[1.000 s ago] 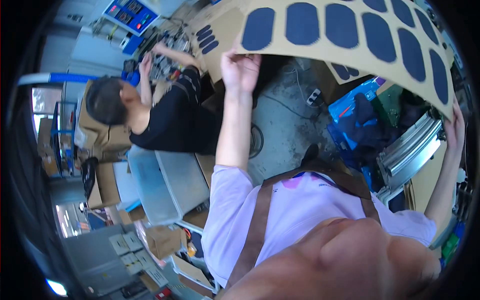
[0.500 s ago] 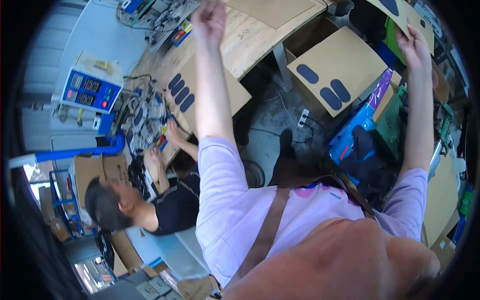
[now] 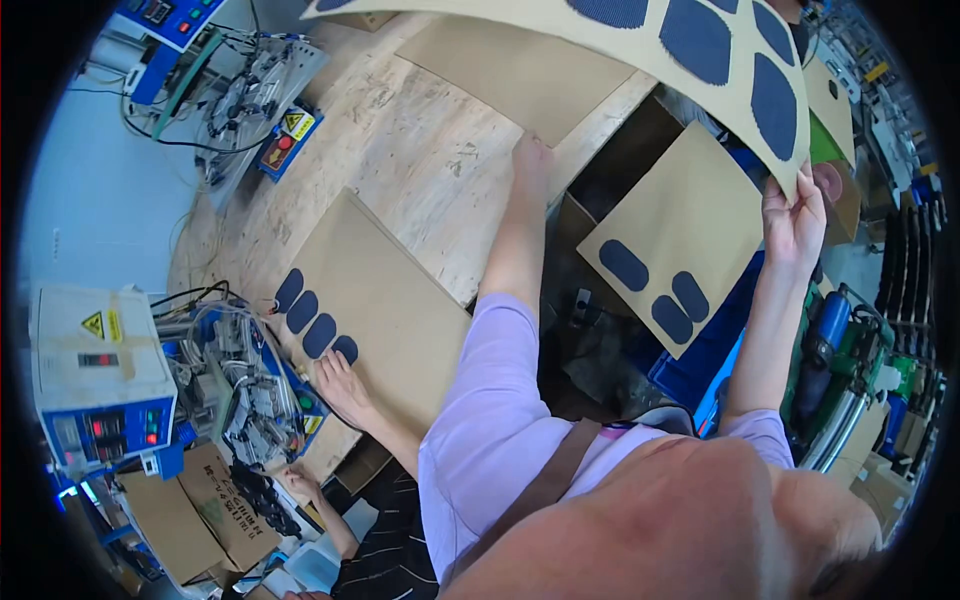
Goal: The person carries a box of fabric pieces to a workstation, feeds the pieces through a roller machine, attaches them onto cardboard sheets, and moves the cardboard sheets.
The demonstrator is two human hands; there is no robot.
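My right hand (image 3: 793, 222) pinches the lower corner of a large tan sheet with dark rounded patches (image 3: 697, 42), which arches across the top of the view. My left hand (image 3: 532, 155) is at the near corner of a plain brown sheet (image 3: 520, 75) on the wooden table (image 3: 425, 150). Its fingers are blurred, so its grip is unclear. Between my arms a brown board (image 3: 690, 200) bears three dark ovals. Left of my left arm, another brown board (image 3: 380, 290) carries several dark ovals.
A co-worker's hand (image 3: 340, 388) touches the left board, with another hand (image 3: 298, 485) below it. Machines with a control box (image 3: 105, 370) and wiring stand left. An open carton (image 3: 200, 515) is lower left; a blue crate (image 3: 690, 365) and green machine (image 3: 850, 360) are at right.
My left hand has come down from the raised sheet to the table. The view has swung towards the table. The co-worker's hand has moved onto the left board.
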